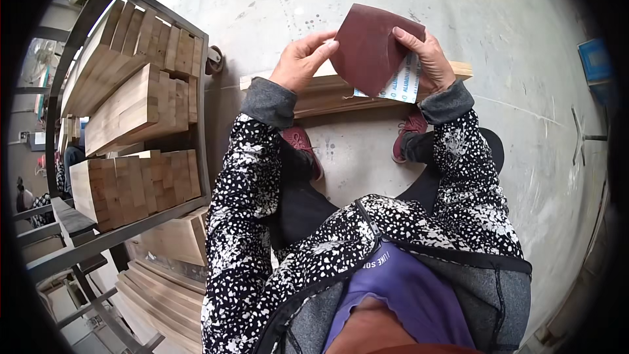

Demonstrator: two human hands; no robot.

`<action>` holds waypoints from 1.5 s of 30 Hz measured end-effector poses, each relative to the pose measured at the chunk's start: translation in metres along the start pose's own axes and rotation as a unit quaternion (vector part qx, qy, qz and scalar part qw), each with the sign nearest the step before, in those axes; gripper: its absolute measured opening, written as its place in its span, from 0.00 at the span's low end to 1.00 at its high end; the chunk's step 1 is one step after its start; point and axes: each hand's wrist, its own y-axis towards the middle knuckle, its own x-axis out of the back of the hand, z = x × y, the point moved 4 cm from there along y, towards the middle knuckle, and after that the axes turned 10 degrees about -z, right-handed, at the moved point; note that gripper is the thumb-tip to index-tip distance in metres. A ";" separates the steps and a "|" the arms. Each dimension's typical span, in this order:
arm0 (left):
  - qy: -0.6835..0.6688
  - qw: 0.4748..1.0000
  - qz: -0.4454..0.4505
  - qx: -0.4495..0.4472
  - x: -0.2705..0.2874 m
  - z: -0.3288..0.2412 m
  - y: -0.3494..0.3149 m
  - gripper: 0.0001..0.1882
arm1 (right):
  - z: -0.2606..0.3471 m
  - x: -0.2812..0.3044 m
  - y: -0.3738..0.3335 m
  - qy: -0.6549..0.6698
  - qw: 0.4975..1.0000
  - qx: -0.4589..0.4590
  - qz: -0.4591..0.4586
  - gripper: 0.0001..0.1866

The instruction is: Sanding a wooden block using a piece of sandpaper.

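A maroon sandpaper sheet [370,49] is held at 1 o'clock over wooden boards [318,96], the left hand [303,59] pinching its 9-o'clock edge, the right hand [432,59] clamped, thumb uppermost, on its 3-o'clock side.

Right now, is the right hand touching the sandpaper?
Touching. The head view shows it: the right hand's thumb lies over the sandpaper's dark red face.

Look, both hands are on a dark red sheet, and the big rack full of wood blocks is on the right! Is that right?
Not quite: the head view shows the rack full of wood blocks on the left, not the right. The left hand and right hand are indeed on the dark red sheet.
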 end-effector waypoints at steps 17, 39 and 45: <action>-0.038 0.998 -0.052 0.023 0.009 0.027 -0.034 0.10 | -0.038 -0.044 0.014 0.149 0.987 -0.053 -0.005 0.15; -0.117 0.986 -0.103 0.057 0.024 0.032 -0.021 0.07 | -0.063 -0.034 0.025 -0.076 0.995 -0.020 0.056 0.16; -0.194 0.965 -0.122 0.128 0.043 0.023 -0.027 0.06 | -0.015 -0.059 0.002 -0.345 0.866 0.361 0.036 0.20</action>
